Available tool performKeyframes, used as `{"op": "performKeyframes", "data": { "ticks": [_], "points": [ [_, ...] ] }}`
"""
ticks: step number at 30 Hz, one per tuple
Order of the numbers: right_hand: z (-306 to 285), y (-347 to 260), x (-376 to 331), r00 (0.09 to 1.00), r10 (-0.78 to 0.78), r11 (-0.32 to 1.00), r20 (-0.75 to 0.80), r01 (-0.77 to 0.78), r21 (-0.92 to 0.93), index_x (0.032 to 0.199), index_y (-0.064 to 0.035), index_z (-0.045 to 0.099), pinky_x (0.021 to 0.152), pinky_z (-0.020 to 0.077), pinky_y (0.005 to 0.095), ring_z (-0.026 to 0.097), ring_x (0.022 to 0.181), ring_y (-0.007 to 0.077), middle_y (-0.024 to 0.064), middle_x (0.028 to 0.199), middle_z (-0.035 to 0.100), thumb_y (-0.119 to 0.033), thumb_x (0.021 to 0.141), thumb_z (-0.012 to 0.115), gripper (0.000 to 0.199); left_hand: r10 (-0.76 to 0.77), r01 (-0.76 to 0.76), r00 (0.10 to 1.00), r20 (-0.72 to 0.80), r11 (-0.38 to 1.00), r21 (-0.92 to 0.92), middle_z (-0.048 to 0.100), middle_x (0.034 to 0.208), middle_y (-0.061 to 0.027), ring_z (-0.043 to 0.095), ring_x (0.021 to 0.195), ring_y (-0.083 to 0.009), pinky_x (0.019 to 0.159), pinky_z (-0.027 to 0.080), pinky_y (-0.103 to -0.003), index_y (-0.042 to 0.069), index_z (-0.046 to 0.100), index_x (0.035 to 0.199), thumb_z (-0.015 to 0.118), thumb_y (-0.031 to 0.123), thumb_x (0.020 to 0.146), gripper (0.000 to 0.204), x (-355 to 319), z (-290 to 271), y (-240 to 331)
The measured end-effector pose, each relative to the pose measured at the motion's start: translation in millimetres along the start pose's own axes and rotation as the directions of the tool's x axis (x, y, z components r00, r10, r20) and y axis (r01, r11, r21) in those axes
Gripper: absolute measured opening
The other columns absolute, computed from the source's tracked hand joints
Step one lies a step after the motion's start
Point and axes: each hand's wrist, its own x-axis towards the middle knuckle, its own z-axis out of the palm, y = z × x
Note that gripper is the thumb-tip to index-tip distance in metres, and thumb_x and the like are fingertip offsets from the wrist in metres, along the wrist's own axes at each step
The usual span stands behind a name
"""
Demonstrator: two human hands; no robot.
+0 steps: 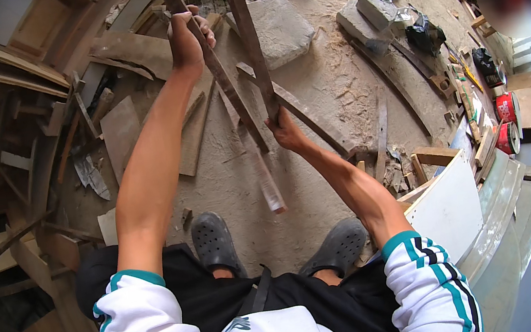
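Note:
My left hand [186, 46] is raised at the upper middle, its fingers wrapped round a long, narrow, dark wooden strip [232, 92]. That strip slants down to the right, toward my right wrist. My right hand [286, 130] is closed on the lower end of a second wooden strip [246, 28], which runs up past the top edge of the picture. Behind the left strip is a paler strip [263, 176] pointing toward my feet; whether it touches the ground I cannot tell. Another wooden strip [309, 115] slants down to the right behind my right hand.
A large grey stone block [276, 32] lies ahead, with smaller blocks [367, 20] to its right. Scrap boards [120, 133] crowd the left. A handsaw [438, 84], red cans [507, 123] and a white panel [447, 207] are on the right. My dark clogs [215, 242] rest on the dusty floor.

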Motion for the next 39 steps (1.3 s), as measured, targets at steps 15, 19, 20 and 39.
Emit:
{"op": "performKeyframes", "data": {
  "ticks": [15, 19, 20, 39],
  "points": [
    [-21, -24, -11, 0.869, 0.185, 0.972, 0.46, -0.229, 0.043, 0.152, -0.0053, 0.035, 0.107, 0.0404, 0.0387, 0.052, 0.129, 0.028, 0.0149, 0.144, 0.053, -0.028, 0.093, 0.067, 0.07, -0.006, 0.095, 0.96, -0.28, 0.947, 0.306, 0.072, 0.085, -0.0052, 0.066, 0.07, -0.0108, 0.063, 0.053, -0.024, 0.004, 0.068, 0.105, 0.071, 0.063, 0.084, 0.062, 6, -32, -13],
    [-29, -22, -8, 0.794, 0.291, 0.862, 0.534, -0.46, 0.214, 0.143, -0.0053, 0.046, 0.098, 0.0456, 0.0355, 0.06, 0.114, 0.0246, 0.0103, 0.133, 0.058, -0.035, 0.094, 0.067, 0.061, 0.05, -0.02, 0.982, -0.182, 0.987, 0.158, 0.07, 0.082, -0.0046, 0.066, 0.068, -0.0122, 0.062, 0.053, -0.026, 0.005, 0.067, 0.097, 0.07, 0.055, 0.089, 0.051, -2, -1, -7],
    [-29, -26, -6, 0.773, 0.32, 0.787, 0.548, -0.539, 0.301, 0.138, -0.0051, 0.05, 0.094, 0.047, 0.0339, 0.061, 0.109, 0.0223, 0.0095, 0.127, 0.06, -0.033, 0.095, 0.066, 0.054, 0.074, -0.059, 0.984, -0.164, 0.994, 0.094, 0.07, 0.083, -0.0046, 0.067, 0.069, -0.0129, 0.062, 0.053, -0.026, 0.005, 0.068, 0.097, 0.07, 0.052, 0.09, 0.048, -6, 8, -3],
    [-25, -17, -3, 0.849, 0.206, 0.956, 0.487, -0.281, 0.086, 0.121, -0.0052, 0.063, 0.084, 0.0506, 0.0347, 0.065, 0.093, 0.0186, 0.0105, 0.102, 0.072, -0.02, 0.084, 0.077, 0.042, 0.081, -0.079, 0.99, -0.116, 0.996, 0.029, 0.068, 0.078, -0.0031, 0.065, 0.065, -0.0139, 0.058, 0.053, -0.029, 0.005, 0.067, 0.096, 0.079, 0.035, 0.088, 0.033, -4, 17, -12]
  ]
}}
